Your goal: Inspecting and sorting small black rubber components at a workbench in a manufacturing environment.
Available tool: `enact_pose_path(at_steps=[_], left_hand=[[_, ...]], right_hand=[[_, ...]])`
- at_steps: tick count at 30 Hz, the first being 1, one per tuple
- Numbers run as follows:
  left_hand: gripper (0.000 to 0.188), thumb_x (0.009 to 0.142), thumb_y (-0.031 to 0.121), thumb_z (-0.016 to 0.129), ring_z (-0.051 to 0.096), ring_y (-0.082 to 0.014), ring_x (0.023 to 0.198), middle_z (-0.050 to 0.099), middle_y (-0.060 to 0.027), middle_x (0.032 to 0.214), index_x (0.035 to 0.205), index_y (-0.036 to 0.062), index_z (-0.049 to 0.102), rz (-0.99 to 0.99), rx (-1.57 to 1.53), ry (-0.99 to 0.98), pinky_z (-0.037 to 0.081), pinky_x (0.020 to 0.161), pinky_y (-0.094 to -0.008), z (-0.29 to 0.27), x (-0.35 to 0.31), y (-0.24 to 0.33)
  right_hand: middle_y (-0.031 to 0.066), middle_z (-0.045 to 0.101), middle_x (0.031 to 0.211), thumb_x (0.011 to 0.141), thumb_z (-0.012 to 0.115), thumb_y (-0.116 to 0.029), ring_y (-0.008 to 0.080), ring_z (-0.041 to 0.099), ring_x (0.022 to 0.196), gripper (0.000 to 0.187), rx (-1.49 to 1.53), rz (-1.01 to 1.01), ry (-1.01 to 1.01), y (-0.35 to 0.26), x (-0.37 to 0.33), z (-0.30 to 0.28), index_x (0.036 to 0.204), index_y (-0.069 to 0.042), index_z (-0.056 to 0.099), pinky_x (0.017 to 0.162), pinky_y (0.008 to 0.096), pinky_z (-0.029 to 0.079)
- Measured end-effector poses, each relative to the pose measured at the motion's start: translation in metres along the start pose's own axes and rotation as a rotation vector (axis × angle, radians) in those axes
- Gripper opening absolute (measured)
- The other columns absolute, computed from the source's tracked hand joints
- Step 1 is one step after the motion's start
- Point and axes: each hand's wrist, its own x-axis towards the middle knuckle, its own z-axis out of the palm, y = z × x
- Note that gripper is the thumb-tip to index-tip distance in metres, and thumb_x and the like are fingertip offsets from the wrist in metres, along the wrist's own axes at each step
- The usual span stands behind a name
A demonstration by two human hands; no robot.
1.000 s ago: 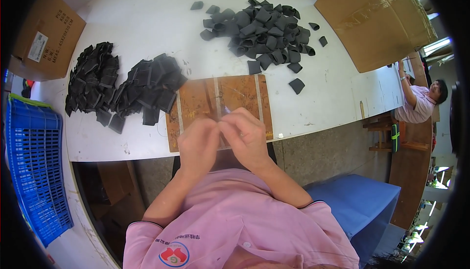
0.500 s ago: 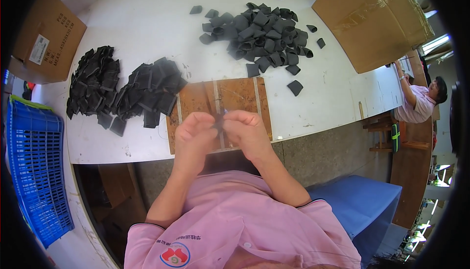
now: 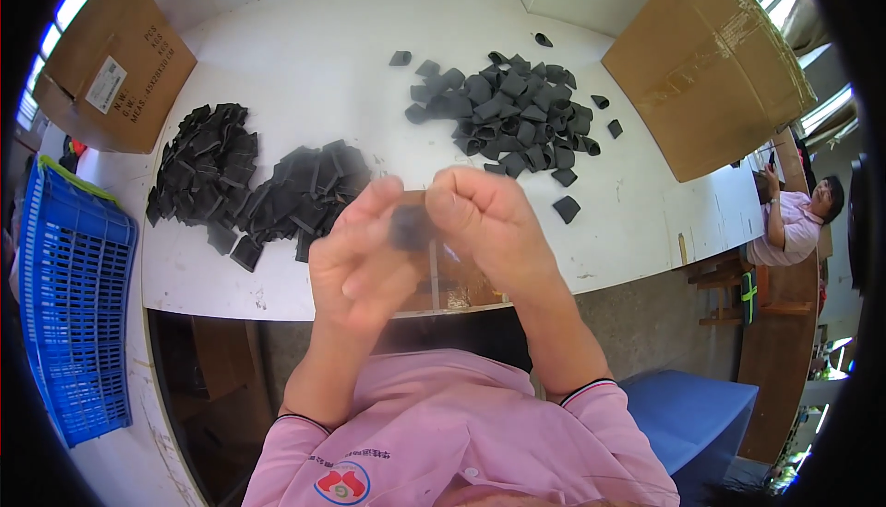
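Fingers [image 3: 459, 201] with dark piece [image 3: 410, 228] rose, partly hiding board [image 3: 461, 278] beside black pile [image 3: 312, 184]

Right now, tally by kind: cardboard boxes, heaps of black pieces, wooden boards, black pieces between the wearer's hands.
Cardboard boxes: 2, left box and right box
Heaps: 3, two flat-piece heaps at left (outer heap, inner heap), one tube-piece heap
Wooden board: 1, partly hidden
Black piece between hands: 1, blurred
Total: 7
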Motion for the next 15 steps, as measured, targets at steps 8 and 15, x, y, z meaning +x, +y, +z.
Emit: enact_pose_path(at_steps=[8,15], left_hand=[[0.027,0.09,0.002,0.043,0.038,-0.005,0.038,0.063,-0.0169,0.09,0.115,-0.0044,0.051,-0.062,-0.108,0.105,0.027,0.036,-0.0193,-0.02,0.01,0.005],[0.023,0.09,0.002,0.046,0.037,-0.0049,0.039,0.064,-0.014,0.09,0.112,-0.0031,0.054,-0.089,-0.19,0.142,0.028,0.038,-0.0186,-0.018,0.012,0.003]], right_hand=[[-0.0079,0.039,0.06,0.094,0.054,-0.032,0.0014,0.032,0.052,0.03,0.146,0.074,-0.061,0.019,0.019,-0.003,0.075,-0.008,0.054,0.046,0.0181,0.024],[-0.007,0.04,0.059,0.094,0.054,-0.032,0.0018,0.033,0.053,0.032,0.214,0.108,-0.085,0.024,0.025,-0.01,0.073,-0.008,0.054,0.047,0.0184,0.028]])
